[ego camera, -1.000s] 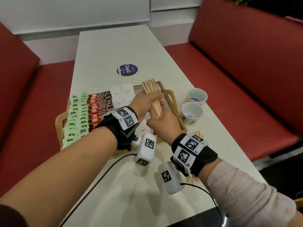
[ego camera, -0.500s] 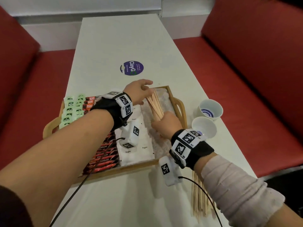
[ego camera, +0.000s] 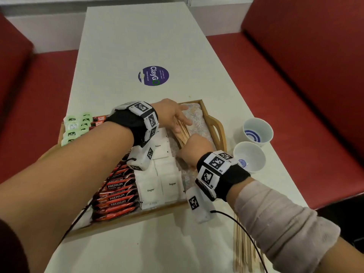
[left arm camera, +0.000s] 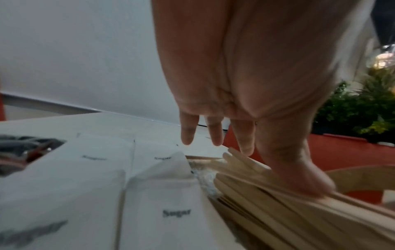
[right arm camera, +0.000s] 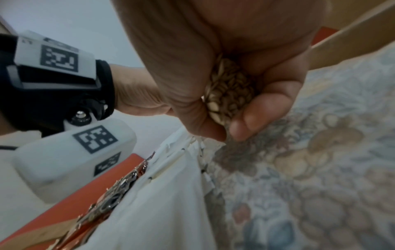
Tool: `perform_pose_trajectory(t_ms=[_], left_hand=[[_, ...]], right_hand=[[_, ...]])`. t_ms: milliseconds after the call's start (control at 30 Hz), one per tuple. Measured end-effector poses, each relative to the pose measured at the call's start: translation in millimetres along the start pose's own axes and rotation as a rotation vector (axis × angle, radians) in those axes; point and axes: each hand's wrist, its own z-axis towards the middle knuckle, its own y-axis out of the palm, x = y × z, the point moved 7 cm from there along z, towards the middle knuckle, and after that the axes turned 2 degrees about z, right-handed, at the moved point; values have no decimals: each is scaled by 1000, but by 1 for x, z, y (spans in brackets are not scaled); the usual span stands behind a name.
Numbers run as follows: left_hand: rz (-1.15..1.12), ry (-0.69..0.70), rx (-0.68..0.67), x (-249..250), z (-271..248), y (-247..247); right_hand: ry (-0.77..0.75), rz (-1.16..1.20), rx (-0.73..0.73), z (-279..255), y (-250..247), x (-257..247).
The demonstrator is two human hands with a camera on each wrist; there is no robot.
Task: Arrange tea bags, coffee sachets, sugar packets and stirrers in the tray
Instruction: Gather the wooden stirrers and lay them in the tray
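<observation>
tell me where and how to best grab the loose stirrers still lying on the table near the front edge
Take the loose stirrers around the middle of the pile, coming from above with fingers across their length. They are thin, flat sticks lying roughly parallel, so a grip around the whole pile there would likely keep it together and balanced. The right hand, now gripping the bundle of stirrers in the tray, is nearer.

A long white rectangular table (ego camera: 136, 42) runs from near to far, flanked left and right by red upholstered bench seats (ego camera: 307, 79). A pale grey-white wall (ego camera: 49, 34) closes the far end. Green leafy plants (left arm camera: 361, 111) stand at the far right.
</observation>
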Motion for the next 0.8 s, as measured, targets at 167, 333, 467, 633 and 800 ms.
perform_pose_trajectory(t_ms=[167,333,467,633,800], left_hand=[[219,47,-166,3,8,9],[444,80,-266,9,13,16],[601,100,-289,10,18,22],[704,148,-275,10,20,26],[697,138,-277,11,18,25]], right_hand=[[26,-60,-18,5,0,-6],[-16,-249,-58,4,-7,-11],[-78,-367,-80,3,-8,-16],[-70,-343,-23,2,-11,-11],[-50,-267,-69,-5,-14,-7]])
